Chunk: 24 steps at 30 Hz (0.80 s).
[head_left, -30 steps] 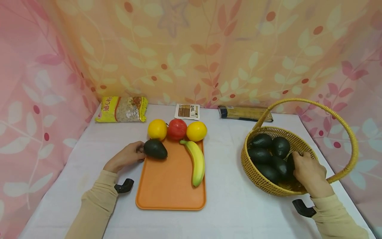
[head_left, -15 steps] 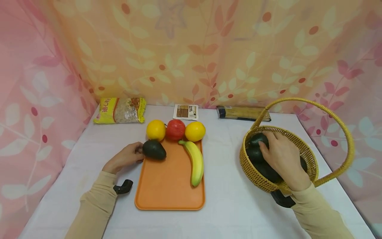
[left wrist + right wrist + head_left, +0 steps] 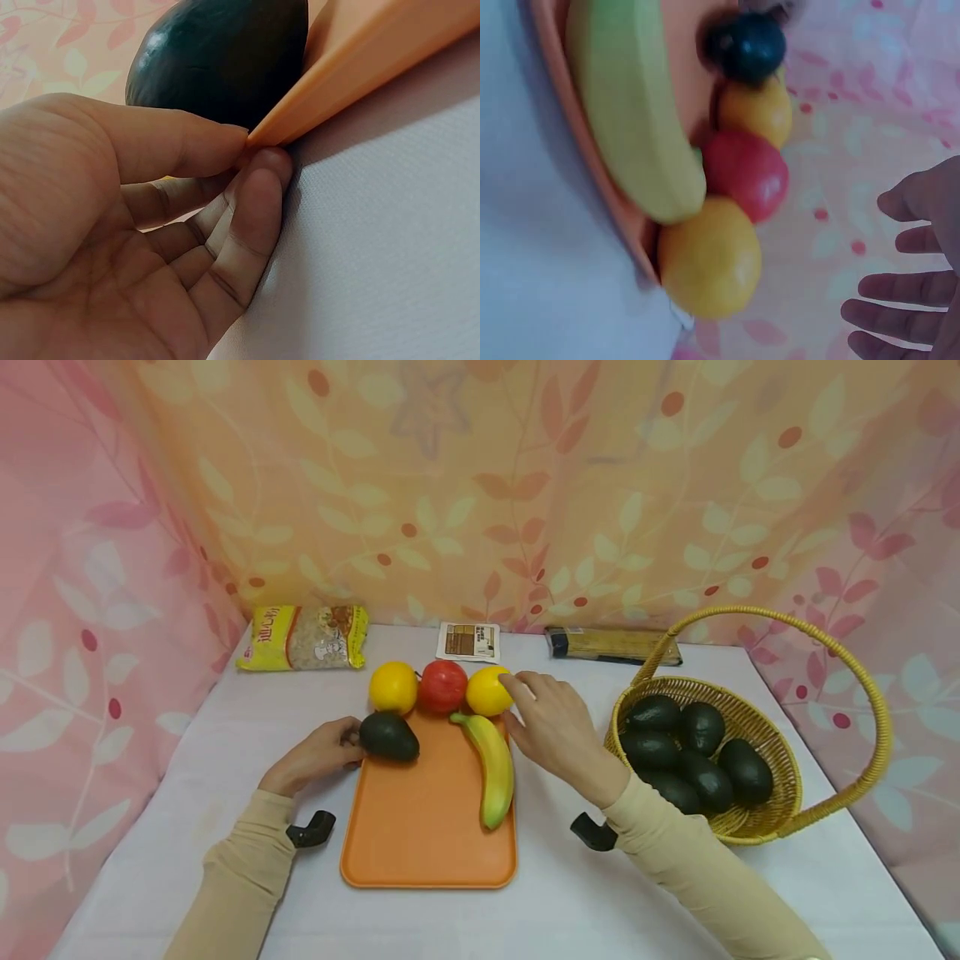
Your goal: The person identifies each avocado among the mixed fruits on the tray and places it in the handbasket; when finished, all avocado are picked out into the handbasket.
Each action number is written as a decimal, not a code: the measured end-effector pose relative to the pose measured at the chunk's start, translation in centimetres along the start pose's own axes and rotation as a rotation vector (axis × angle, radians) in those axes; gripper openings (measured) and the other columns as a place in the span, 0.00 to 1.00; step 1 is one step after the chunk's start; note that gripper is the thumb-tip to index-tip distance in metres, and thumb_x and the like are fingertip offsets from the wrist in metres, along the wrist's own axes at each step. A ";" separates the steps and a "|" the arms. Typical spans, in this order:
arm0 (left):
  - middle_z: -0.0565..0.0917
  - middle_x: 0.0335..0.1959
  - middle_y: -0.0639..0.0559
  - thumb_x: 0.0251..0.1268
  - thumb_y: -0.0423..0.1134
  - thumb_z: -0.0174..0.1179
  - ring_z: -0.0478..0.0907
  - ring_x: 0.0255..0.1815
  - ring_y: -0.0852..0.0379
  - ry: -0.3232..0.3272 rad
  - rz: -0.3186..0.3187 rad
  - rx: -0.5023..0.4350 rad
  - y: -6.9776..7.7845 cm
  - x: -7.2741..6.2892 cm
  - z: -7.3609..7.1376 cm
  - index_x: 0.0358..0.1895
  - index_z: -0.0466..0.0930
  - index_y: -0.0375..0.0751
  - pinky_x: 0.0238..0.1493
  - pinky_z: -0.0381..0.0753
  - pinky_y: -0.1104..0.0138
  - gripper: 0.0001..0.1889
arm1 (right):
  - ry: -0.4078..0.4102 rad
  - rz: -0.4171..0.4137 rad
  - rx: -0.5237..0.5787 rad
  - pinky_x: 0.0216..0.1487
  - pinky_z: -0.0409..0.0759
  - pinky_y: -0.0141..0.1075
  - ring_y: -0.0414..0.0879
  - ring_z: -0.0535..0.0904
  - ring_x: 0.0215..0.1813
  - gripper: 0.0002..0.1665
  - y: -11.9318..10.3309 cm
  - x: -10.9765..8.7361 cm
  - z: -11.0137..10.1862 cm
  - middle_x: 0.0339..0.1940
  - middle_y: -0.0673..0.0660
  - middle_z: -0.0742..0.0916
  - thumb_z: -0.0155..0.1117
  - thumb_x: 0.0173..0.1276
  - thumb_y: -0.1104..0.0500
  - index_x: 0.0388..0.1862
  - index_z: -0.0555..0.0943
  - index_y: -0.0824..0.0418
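Note:
My left hand (image 3: 318, 756) pinches the left rim of an orange tray (image 3: 427, 852); in the left wrist view its thumb (image 3: 187, 142) lies over the edge and curled fingers sit beneath. Right beside it, a dark avocado (image 3: 388, 736) rests on the tray's back left corner. Over the tray's right back corner reaches my right hand (image 3: 558, 731), fingers spread and holding nothing, overlapping a yellow fruit (image 3: 487, 692). A red fruit (image 3: 443, 686) and a second yellow fruit (image 3: 393, 687) continue the row leftward. A banana (image 3: 491, 768) lies along the tray's right side.
At the right stands a wicker basket (image 3: 787, 768) with a tall arched handle, holding several avocados (image 3: 746, 772). Along the back lie a yellow food bag (image 3: 303, 637), a small packet (image 3: 468, 642) and a long flat package (image 3: 615, 645). Patterned curtains surround the table.
My right hand has shifted leftward over the avocados in the basket, then left the basket without one and come across to the tray's back right corner. My left hand has stayed at the rim.

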<state>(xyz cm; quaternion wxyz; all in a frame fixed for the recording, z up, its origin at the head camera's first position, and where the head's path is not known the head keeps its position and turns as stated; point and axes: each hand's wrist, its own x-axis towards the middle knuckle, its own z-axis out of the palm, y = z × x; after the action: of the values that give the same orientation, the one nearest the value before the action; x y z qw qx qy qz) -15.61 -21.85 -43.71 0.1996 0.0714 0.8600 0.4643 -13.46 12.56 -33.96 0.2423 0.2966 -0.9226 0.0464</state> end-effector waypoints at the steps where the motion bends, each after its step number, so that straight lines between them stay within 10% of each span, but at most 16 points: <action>1: 0.78 0.36 0.45 0.62 0.33 0.58 0.76 0.34 0.55 0.000 -0.001 0.000 0.0 0.0 0.0 0.52 0.71 0.28 0.39 0.77 0.66 0.17 | -0.007 -0.017 0.009 0.46 0.82 0.47 0.56 0.83 0.46 0.26 -0.7 0.4 0.5 0.48 0.60 0.85 0.68 0.63 0.54 0.59 0.77 0.58; 24: 0.79 0.37 0.44 0.63 0.33 0.58 0.76 0.35 0.55 -0.010 -0.014 -0.009 0.1 0.1 0.0 0.54 0.71 0.29 0.39 0.77 0.66 0.18 | -0.124 -0.191 -0.060 0.49 0.81 0.37 0.47 0.81 0.48 0.26 -9.2 4.4 5.1 0.52 0.53 0.83 0.64 0.65 0.43 0.60 0.75 0.51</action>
<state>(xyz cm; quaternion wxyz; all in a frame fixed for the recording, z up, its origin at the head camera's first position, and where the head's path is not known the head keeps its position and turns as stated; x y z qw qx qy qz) -15.70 -21.79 -43.69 0.2073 0.0668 0.8572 0.4666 -13.46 1.52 -36.94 0.1970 0.3781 -0.9043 -0.0228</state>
